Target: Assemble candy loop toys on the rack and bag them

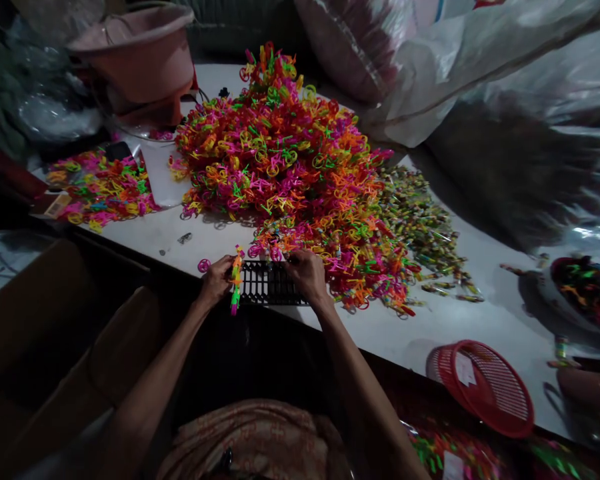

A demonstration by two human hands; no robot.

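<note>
A black slotted plastic rack (267,283) lies at the table's front edge, in front of a heap of bright plastic pieces. Across its left end runs a line of small orange, yellow and green plastic pieces (237,283), with a pink bit at the bottom. My left hand (217,281) is closed at that end, fingertips gripping the rack's edge beside these pieces. Over the right end is my right hand (307,275), its fingers curled together near the rack's far edge. What its fingertips pinch, if anything, is hidden. A pink plastic wheel (204,265) lies beside my left hand.
The large heap of colourful pieces (280,153) fills the table's middle. Small wrapped items (420,227) lie to its right. A red basket (485,387) stands at the front right edge, a pink tub (135,57) at back left. Large plastic sacks (520,127) crowd the right.
</note>
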